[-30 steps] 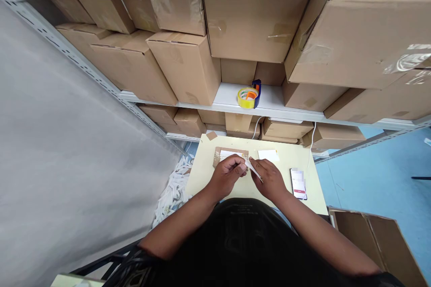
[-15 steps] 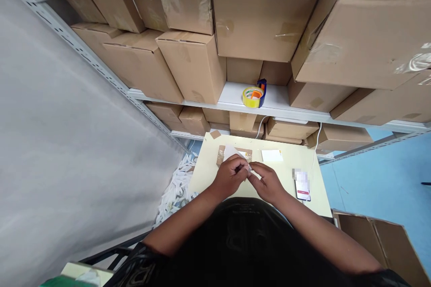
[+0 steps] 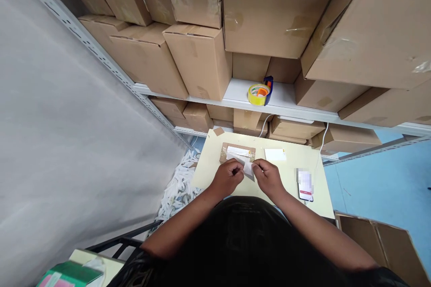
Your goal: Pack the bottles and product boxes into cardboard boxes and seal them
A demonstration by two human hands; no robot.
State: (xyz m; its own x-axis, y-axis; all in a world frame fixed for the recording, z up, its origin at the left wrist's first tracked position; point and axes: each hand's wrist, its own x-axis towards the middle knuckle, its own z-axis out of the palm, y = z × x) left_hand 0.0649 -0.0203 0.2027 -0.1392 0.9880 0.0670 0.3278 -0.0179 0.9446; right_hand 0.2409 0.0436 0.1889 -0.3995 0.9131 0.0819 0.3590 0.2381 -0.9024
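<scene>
Between my two hands a thin white sheet, which looks like a label with its backing [image 3: 248, 169], is stretched over the table. My left hand [image 3: 229, 178] pinches its left side with curled fingers, and my right hand [image 3: 268, 180] grips its right edge between thumb and forefinger. Just beyond my left hand lies a small brown cardboard box [image 3: 223, 154] with shiny clear tape at its ends and a white slip across its top. A flat white stack of paper or labels [image 3: 275, 154] is on the table past my right hand.
A phone [image 3: 305, 188] lies on the right of the cream table [image 3: 208, 161]. Behind it, shelves hold cardboard boxes [image 3: 198, 60] and a yellow tape roll on a dispenser [image 3: 259, 94]. Paper strips [image 3: 175, 188] cover the floor at left; an open carton [image 3: 380, 242] stands at right.
My hands have moved apart, and the white sheet has come down and now spans between them. More of the small box shows. The view has shifted slightly.
</scene>
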